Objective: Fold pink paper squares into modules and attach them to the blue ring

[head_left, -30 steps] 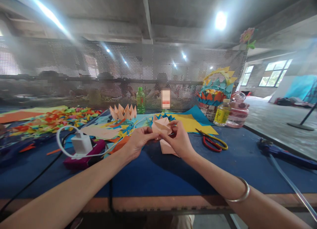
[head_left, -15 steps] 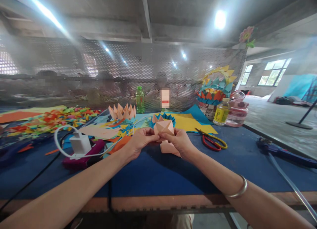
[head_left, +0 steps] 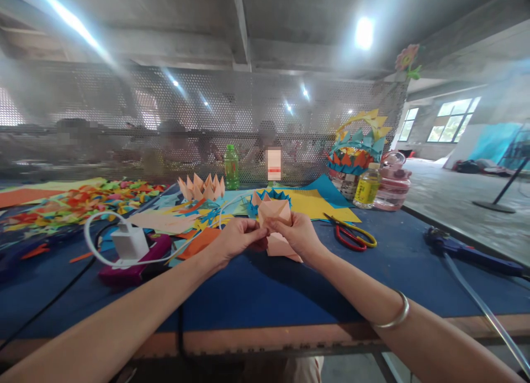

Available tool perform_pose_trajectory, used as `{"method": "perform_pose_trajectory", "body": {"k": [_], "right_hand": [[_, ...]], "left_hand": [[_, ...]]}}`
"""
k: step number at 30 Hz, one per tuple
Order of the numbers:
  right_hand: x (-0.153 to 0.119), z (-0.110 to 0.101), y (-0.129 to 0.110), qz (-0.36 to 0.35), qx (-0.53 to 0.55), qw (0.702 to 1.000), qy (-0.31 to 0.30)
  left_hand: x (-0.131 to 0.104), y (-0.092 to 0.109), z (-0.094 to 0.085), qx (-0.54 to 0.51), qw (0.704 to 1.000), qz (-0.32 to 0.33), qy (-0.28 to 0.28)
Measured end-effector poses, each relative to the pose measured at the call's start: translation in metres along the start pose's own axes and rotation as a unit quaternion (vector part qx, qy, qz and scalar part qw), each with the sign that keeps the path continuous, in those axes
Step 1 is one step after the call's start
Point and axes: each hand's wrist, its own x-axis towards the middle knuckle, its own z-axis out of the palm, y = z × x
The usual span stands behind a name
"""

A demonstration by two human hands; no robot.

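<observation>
Both hands hold up a folded piece of peach paper (head_left: 275,208) above the middle of the table. My left hand (head_left: 242,237) pinches its lower left corner between thumb and fingers. On the other side, my right hand (head_left: 300,237) grips the right edge, with the thumb across the front. Below the hands lies another piece of peach paper (head_left: 282,247). Just behind them sits a blue zigzag paper ring (head_left: 282,195), partly covered by the held paper. To the left stands a peach paper ring with pointed tips (head_left: 202,187).
Scissors (head_left: 350,237) and a blue glue gun (head_left: 472,253) lie at the right. Bottles (head_left: 368,187) and a stacked paper basket (head_left: 360,145) stand behind. A purple power strip (head_left: 134,264) with a white charger (head_left: 129,243) and coloured scraps (head_left: 99,203) occupy the left.
The held peach paper has changed its look: its crossed front folds now show as a flatter face with an open top edge. My hands stay in nearly the same place.
</observation>
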Motion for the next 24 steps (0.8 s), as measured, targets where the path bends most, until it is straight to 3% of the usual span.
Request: {"method": "perform_pose_trajectory", "body": {"k": [4, 11, 19, 24], "right_hand": [[0.000, -0.001, -0.001, -0.011, -0.016, 1.000, -0.002], [0.003, -0.004, 0.002, -0.026, -0.022, 0.999, -0.006], [0.001, -0.002, -0.001, -0.033, -0.001, 0.999, -0.025], [-0.002, 0.000, -0.006, -0.019, 0.016, 0.998, -0.050]], "left_hand": [[-0.002, 0.001, 0.001, 0.026, 1.000, -0.001, 0.007], [-0.002, -0.001, -0.003, 0.008, 1.000, -0.007, -0.027], [-0.001, -0.001, -0.003, 0.004, 1.000, -0.003, -0.010], [-0.002, 0.004, -0.002, -0.026, 0.999, 0.003, 0.039]]}}
